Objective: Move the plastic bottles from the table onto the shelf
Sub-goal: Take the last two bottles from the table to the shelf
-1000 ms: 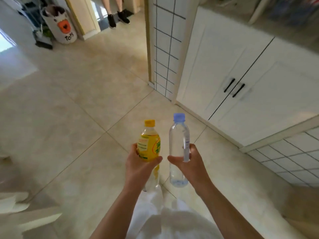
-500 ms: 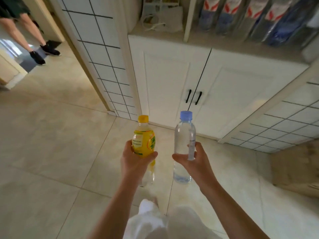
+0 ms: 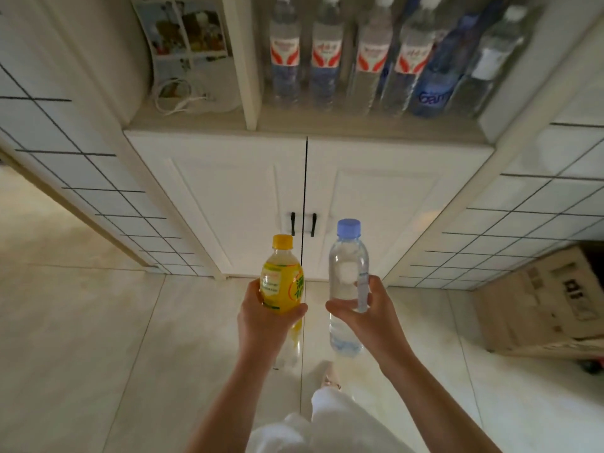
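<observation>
Both forearms extend from the bottom of the frame toward centre. Left hand (image 3: 264, 317) grips a yellow bottle (image 3: 281, 282); right hand (image 3: 367, 313) grips a clear bottle (image 3: 348, 276), both upright.

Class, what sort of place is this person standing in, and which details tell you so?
Probably a home kitchen or pantry corner: white tiled walls, a built-in white cabinet with black handles, and an open shelf above it lined with water bottles.
</observation>
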Demonstrator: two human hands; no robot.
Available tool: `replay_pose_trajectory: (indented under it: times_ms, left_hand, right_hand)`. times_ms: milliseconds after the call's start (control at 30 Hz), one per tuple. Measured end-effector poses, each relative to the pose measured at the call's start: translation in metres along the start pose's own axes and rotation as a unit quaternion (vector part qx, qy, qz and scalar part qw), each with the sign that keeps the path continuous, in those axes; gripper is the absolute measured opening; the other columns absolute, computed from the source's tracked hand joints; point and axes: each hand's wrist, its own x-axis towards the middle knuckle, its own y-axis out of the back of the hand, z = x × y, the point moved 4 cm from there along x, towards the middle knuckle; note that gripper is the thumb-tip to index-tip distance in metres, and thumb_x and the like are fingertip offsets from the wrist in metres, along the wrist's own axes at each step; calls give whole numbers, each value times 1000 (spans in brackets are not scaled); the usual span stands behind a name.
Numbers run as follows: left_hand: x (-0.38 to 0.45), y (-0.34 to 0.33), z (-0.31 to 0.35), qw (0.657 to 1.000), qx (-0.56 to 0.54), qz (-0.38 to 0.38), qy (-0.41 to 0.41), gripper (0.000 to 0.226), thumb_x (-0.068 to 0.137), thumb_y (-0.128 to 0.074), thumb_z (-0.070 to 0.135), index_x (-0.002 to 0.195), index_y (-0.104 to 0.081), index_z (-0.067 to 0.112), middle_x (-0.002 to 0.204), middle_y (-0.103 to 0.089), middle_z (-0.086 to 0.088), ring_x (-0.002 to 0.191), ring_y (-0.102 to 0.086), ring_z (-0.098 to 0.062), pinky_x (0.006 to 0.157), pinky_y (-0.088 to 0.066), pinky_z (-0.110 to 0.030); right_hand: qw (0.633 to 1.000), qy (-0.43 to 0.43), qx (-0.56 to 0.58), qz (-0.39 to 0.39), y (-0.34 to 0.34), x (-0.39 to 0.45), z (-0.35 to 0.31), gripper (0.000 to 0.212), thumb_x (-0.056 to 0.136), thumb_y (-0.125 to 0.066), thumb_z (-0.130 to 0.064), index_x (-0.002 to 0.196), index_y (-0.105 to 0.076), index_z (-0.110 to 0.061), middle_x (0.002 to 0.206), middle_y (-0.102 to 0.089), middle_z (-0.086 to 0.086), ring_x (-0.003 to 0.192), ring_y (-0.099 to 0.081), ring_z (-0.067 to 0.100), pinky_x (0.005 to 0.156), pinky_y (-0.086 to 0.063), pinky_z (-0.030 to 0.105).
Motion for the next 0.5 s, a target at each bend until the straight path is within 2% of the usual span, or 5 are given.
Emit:
replay_pose_trajectory:
  times_ms: [100,200,333,433,500]
  left_hand:
    - [22,-31,37,1000,-1,-2,-10,53,54,-91,22,94,-57,26,81,-64,11,75,-62,-11,66,-51,-31]
    - [43,-54,75,999,-10,7,-35,55,54,-91,23,97,-56,24,82,-63,13,76,-62,-9,64,-49,-26]
    - [71,-69,121,997,-14,16,-68,56,54,-91,25,96,-54,25,81,-61,16,74,-59,-4,59,-42,-19]
    - [101,-70,156,994,-10,31,-100,57,53,-91,26,96,-53,27,79,-60,18,73,-58,-2,59,-43,-18]
    - [121,-68,178,992,-18,41,-122,58,53,-92,26,97,-54,28,81,-62,17,76,-61,-4,63,-46,-20]
  right_hand:
    - [1000,23,4,-7,28,38,-22,55,69,-82,-30,110,-45,-30,91,-63,-15,88,-61,1,65,-42,16]
    - [999,47,0,-13,51,75,-46,56,68,-82,-34,110,-46,-29,97,-70,-7,90,-62,3,64,-42,17]
    - [996,90,-7,-10,68,116,-81,54,67,-82,-34,106,-45,-32,92,-59,-22,91,-60,2,66,-42,15]
    - [991,130,-13,-4,74,148,-113,52,66,-83,-35,99,-44,-38,89,-60,-25,91,-63,3,74,-47,22]
    - [987,157,-15,5,74,168,-134,54,65,-84,-33,102,-45,-35,88,-61,-24,90,-63,2,81,-51,27]
